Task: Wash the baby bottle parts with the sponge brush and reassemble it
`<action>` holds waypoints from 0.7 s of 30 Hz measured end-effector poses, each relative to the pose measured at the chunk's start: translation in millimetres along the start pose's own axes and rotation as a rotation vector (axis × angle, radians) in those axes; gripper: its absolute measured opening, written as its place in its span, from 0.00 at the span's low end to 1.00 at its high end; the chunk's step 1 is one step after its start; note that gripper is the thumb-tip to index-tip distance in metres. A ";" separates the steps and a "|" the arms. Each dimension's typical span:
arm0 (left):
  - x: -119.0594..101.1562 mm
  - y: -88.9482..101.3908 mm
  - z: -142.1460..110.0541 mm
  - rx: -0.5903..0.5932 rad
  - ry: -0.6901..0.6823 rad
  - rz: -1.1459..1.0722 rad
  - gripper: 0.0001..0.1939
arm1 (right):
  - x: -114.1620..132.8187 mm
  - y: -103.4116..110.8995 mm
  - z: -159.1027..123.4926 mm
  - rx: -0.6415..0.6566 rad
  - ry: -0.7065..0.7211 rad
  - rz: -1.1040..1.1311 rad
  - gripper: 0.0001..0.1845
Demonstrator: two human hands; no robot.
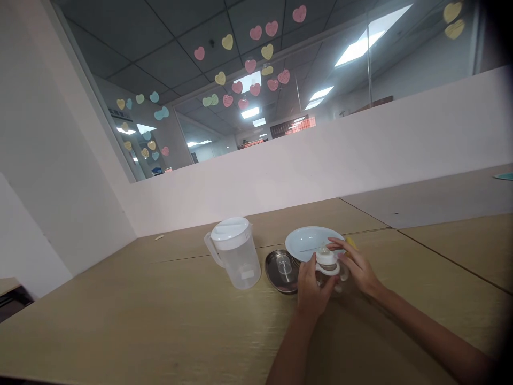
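A baby bottle (327,262) with a white collar, a pale teat on top and white side handles stands upright between my hands. My left hand (313,289) is closed around its left side and front. My right hand (363,271) grips the collar from the right, with its index finger bent over near the teat. Fingers cover much of the bottle's body. Just left of it, a clear dome-shaped cap (285,266) lies in an oval metal tray (272,277). Behind the bottle is a pale blue-white bowl (300,235) with a thin item inside.
A clear plastic pitcher (242,262) with a white lid stands left of the tray, its handle pointing left. Something yellow (351,243) shows behind my right hand. The wooden table (160,321) meets a white wall (256,182) under a window with heart-shaped notes.
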State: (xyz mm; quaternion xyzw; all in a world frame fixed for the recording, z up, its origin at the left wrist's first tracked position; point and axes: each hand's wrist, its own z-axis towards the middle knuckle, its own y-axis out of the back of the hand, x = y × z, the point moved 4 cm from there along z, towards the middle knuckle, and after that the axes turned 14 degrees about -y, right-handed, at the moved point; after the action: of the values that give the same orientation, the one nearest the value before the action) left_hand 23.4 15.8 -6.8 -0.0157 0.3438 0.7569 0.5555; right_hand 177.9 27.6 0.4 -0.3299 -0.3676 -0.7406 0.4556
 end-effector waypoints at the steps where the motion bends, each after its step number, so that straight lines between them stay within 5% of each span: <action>1: -0.3 0.1 0.2 0.002 -0.002 -0.004 0.32 | 0.5 -1.2 -0.4 0.011 -0.011 -0.032 0.22; 6: 2.7 -1.4 -0.4 0.018 0.001 0.003 0.31 | 7.7 -12.9 -3.9 0.031 -0.092 -0.146 0.25; 14: 4.6 -2.7 -1.7 -0.004 0.002 0.004 0.34 | 28.1 0.9 26.7 -0.039 -0.174 0.345 0.27; 21: 2.2 -1.0 -1.4 0.004 0.000 -0.010 0.34 | 54.3 12.0 67.4 -0.135 -0.117 0.441 0.30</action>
State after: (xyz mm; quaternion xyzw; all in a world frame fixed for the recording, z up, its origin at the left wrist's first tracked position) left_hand 22.9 17.0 -9.2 -0.0165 0.3453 0.7535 0.5593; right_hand 179.3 57.2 82.6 -0.4741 -0.2619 -0.6259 0.5611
